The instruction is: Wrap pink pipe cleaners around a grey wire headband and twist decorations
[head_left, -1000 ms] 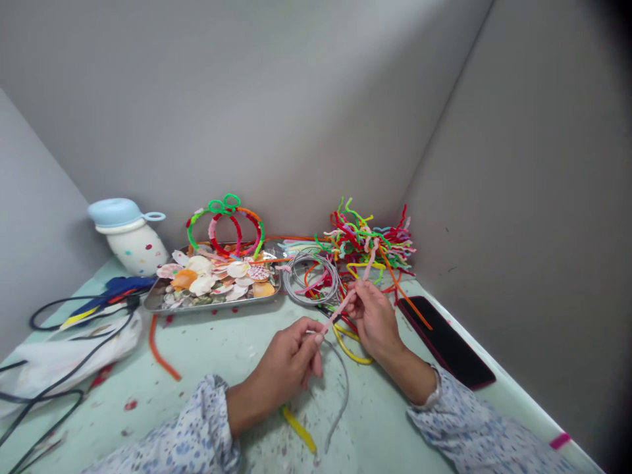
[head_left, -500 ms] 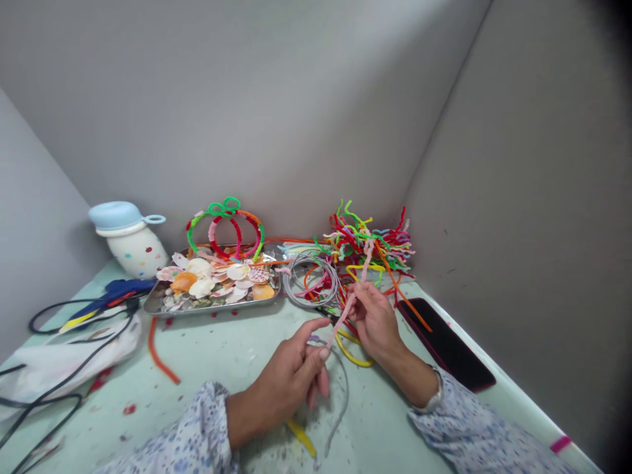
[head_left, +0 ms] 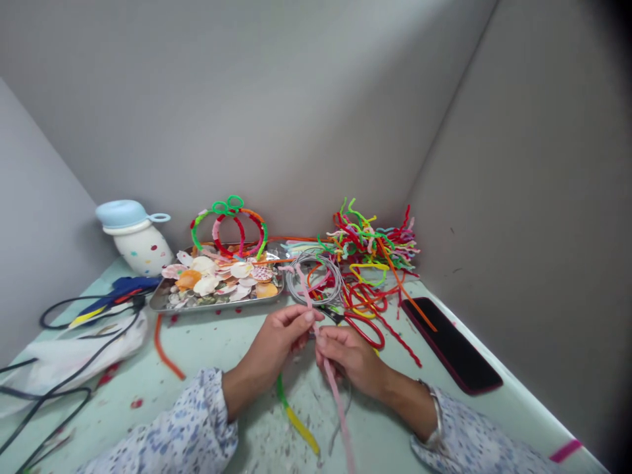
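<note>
My left hand (head_left: 279,339) and my right hand (head_left: 348,359) meet over the middle of the pale green table (head_left: 222,349). Both pinch a pink pipe cleaner (head_left: 338,401) that runs from above my fingers down toward the near edge. A thin grey wire headband (head_left: 343,415) lies under my right hand, and my fingers seem to press the pipe cleaner against it. A green and yellow pipe cleaner (head_left: 296,418) rests on the table below my left wrist.
A metal tray of seashells (head_left: 217,283) stands behind my hands, wrapped headbands (head_left: 230,227) leaning behind it. A pile of pipe cleaners (head_left: 368,250), coiled grey headbands (head_left: 313,276), red-handled scissors (head_left: 363,326), a phone (head_left: 451,345), a glue gun (head_left: 111,296) and a dotted jar (head_left: 138,240) surround them.
My right hand has come back from the pile toward my left hand. The pink pipe cleaner has swung from pointing up and away to trailing toward me, and both hands now pinch it together.
</note>
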`<state>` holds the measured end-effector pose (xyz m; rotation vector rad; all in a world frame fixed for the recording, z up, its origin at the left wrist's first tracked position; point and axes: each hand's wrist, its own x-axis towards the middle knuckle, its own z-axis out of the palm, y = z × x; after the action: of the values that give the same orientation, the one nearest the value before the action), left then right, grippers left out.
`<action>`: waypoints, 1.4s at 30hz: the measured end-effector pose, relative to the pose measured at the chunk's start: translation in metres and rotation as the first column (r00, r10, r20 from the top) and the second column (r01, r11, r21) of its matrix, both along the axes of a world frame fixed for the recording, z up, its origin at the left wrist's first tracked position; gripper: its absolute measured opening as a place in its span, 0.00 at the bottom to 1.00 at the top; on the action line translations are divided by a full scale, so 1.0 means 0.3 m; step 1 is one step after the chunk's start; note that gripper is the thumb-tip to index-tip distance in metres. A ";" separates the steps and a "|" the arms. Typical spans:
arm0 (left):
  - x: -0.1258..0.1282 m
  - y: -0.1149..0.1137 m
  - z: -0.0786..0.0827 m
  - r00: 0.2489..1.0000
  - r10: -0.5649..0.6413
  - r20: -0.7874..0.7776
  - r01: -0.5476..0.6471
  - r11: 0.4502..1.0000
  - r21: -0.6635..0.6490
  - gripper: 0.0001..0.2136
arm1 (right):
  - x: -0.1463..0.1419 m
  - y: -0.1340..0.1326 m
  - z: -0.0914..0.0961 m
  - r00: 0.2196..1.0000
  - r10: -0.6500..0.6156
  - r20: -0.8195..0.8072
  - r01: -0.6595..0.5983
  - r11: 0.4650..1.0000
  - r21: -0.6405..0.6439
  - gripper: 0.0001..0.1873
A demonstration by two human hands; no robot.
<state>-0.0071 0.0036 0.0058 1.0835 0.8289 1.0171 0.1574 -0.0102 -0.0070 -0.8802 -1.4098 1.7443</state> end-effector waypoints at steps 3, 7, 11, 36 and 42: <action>0.004 0.000 0.002 0.998 -0.008 0.056 0.009 1.000 -0.021 0.11 | 0.005 0.016 -0.014 0.997 0.080 0.012 -0.080 0.997 -0.009 0.24; 0.013 -0.009 0.011 0.992 -0.029 0.124 0.039 0.996 -0.077 0.10 | 0.020 0.043 -0.030 0.976 0.215 -0.017 -0.216 0.974 -0.075 0.23; 0.018 -0.013 0.015 0.987 -0.031 0.160 0.051 0.991 -0.120 0.10 | 0.024 0.044 -0.026 0.968 0.251 -0.010 -0.251 0.964 -0.083 0.24; 0.032 -0.049 0.028 0.965 -0.260 -0.010 0.252 0.941 -0.225 0.12 | 0.036 0.099 0.017 0.857 -0.397 -0.328 0.329 0.912 -0.245 0.14; 0.030 -0.046 0.018 0.961 -0.277 -0.005 0.270 0.939 -0.215 0.11 | 0.048 0.104 0.028 0.815 -0.331 -0.476 0.192 0.929 -0.316 0.10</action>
<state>0.0018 -0.0103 0.0113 1.0021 0.7707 0.6613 0.1717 0.0210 0.0013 -0.6199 -0.6793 1.7874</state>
